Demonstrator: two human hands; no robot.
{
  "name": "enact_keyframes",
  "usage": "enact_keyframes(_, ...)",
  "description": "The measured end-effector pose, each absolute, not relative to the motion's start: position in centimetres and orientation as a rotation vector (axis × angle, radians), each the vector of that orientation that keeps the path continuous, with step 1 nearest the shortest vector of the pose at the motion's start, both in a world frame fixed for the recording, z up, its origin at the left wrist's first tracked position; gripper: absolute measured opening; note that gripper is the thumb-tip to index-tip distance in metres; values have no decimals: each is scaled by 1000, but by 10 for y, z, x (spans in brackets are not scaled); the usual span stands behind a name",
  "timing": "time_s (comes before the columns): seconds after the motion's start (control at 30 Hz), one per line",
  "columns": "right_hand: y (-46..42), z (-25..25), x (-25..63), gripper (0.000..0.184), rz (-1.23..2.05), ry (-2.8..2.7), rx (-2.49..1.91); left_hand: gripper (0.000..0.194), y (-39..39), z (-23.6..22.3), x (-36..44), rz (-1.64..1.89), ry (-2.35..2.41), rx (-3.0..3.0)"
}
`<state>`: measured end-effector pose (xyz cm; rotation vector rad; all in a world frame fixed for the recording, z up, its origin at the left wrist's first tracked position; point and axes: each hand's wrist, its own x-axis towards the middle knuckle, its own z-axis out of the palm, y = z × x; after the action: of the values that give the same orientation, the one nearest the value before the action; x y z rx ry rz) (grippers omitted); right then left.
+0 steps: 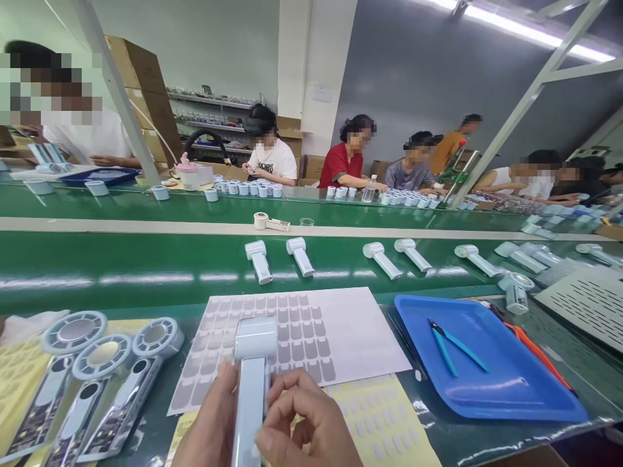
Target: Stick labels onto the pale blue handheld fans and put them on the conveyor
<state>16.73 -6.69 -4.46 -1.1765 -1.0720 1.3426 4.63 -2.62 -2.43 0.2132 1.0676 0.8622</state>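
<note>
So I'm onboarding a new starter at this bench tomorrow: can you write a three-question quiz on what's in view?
1. True or false: both hands hold the pale blue handheld fan.
2. What lies in the blue tray? A) blue-handled tweezers B) a roll of tape C) a bottle
3. How many open fan halves lie at the left of the bench?

Key:
1. True: left hand and right hand both grip it.
2. A, the tweezers.
3. Three.
</note>
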Motion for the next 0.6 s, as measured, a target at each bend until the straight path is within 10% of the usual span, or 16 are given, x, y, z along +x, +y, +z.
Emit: enact_keyframes(0.6, -41, -44, 154, 12, 1113, -1345, -1307, 29, -3, -43, 39, 1044, 1153, 263)
